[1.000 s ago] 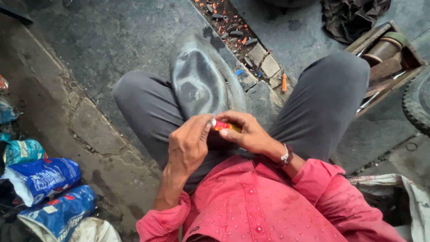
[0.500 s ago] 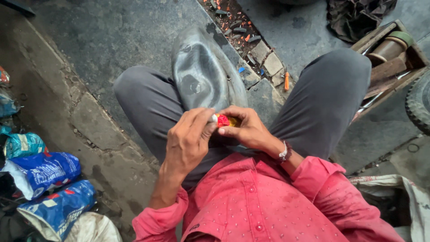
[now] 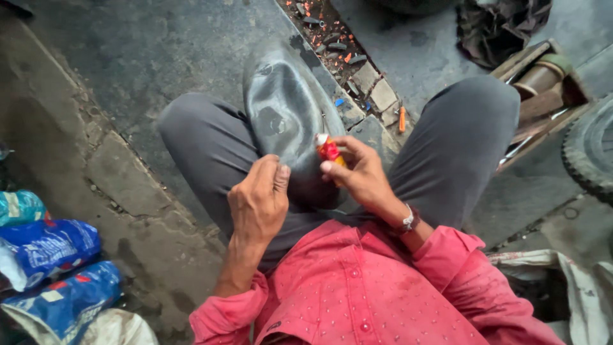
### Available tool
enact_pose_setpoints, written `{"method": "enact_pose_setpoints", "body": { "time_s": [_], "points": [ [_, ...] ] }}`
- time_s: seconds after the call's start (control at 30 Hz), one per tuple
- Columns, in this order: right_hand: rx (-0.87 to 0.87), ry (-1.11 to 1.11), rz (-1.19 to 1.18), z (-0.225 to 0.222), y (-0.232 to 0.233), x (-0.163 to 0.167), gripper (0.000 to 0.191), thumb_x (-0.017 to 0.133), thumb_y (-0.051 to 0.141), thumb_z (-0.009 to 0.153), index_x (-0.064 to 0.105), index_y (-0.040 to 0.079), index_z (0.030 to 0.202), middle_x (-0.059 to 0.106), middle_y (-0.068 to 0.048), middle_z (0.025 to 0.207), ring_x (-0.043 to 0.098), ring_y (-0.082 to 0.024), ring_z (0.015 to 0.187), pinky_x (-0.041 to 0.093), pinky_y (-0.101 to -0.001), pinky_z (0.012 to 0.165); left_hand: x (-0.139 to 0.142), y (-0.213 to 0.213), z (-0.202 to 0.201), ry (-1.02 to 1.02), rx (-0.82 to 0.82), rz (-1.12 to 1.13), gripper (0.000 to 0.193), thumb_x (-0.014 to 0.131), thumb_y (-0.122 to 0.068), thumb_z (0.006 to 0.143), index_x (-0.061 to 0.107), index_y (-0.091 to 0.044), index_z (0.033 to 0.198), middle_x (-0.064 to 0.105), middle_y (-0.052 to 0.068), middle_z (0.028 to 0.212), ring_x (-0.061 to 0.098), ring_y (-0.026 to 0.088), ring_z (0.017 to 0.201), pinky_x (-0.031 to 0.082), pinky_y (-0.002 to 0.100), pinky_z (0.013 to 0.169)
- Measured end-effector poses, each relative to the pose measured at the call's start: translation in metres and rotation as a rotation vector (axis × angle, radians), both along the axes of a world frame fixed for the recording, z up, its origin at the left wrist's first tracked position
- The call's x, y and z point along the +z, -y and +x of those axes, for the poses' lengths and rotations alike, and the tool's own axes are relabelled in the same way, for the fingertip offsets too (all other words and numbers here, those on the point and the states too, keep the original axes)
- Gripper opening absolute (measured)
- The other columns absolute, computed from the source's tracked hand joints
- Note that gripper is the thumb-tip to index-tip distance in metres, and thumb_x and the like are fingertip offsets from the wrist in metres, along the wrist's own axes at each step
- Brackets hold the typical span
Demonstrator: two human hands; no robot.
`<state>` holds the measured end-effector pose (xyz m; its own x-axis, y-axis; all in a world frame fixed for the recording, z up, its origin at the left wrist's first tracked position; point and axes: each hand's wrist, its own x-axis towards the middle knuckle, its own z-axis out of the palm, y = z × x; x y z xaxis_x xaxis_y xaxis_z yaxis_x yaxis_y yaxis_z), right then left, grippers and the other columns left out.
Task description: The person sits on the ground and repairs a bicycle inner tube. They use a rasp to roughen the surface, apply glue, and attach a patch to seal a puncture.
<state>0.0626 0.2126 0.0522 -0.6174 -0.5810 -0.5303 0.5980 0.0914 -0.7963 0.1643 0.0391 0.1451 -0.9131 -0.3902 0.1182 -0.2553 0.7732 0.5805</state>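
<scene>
Pinching a small red tube [image 3: 328, 149] in right hand [image 3: 359, 174], nozzle aimed at the grey inner tube [image 3: 284, 115] draped over the lap; left hand [image 3: 260, 199] loosely curled, empty, just beside, probably steadying

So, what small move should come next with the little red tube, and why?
Probably bring the tube's tip down onto the rubber inner tube lying across the lap. The right hand holds the small red and yellow tube just above the rubber, and the left hand, fingers pinched together, has parted from it, perhaps holding its cap, though that is hidden.
</scene>
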Motion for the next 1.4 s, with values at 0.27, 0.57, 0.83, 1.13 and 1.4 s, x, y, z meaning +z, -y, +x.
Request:
{"method": "enact_pose_setpoints", "body": {
  "time_s": [0.27,0.57,0.83,1.13,1.4],
  "points": [
    [0.303,-1.036,0.237,-0.062,0.017,0.057,0.038,0.078,0.009,0.09,0.07,0.007,0.128,0.069,-0.006,0.099,0.066,-0.02,0.087,0.051,-0.0332,0.075,-0.013,0.004,0.011,-0.079,-0.043,-0.022,0.017,0.065,-0.02,0.101,0.065,-0.003,0.097,0.072,0.015,0.113,0.07,0.036,0.094,0.056,0.045,0.077],
    [0.619,-1.836,0.112,-0.109,0.072,0.094,0.019,0.078,0.011,0.092,0.075,0.018,0.11,0.072,0.005,0.102,0.063,-0.019,0.092,0.044,-0.036,0.08,-0.019,0.006,0.012,-0.116,-0.029,-0.061,0.02,0.071,-0.021,0.095,0.068,-0.001,0.095,0.072,0.015,0.112,0.07,0.032,0.089,0.057,0.041,0.072],
    [0.67,-1.814,0.152,-0.106,0.08,0.087,0.021,0.078,0.007,0.087,0.076,0.015,0.106,0.07,0.003,0.096,0.062,-0.02,0.089,0.044,-0.0359,0.078,-0.024,0.007,0.013,-0.138,-0.043,-0.055,0.018,0.072,-0.018,0.092,0.068,-0.001,0.094,0.072,0.015,0.112,0.071,0.031,0.091,0.058,0.04,0.075],
    [0.638,-1.797,0.17,-0.104,0.079,0.079,0.017,0.081,0.012,0.089,0.075,0.013,0.104,0.07,0.0,0.096,0.064,-0.022,0.092,0.047,-0.0376,0.077,-0.025,0.007,0.014,-0.15,-0.046,-0.03,0.015,0.072,-0.016,0.09,0.067,-0.002,0.092,0.071,0.014,0.111,0.07,0.03,0.09,0.057,0.04,0.074],
    [0.622,-1.799,0.145,-0.097,0.074,0.076,0.024,0.078,0.003,0.084,0.074,0.012,0.106,0.072,-0.001,0.1,0.063,-0.023,0.092,0.047,-0.0374,0.079,-0.021,0.007,0.012,-0.154,-0.042,-0.017,0.014,0.071,-0.016,0.091,0.065,-0.003,0.091,0.07,0.013,0.109,0.069,0.03,0.087,0.056,0.041,0.072]
  ]
}}
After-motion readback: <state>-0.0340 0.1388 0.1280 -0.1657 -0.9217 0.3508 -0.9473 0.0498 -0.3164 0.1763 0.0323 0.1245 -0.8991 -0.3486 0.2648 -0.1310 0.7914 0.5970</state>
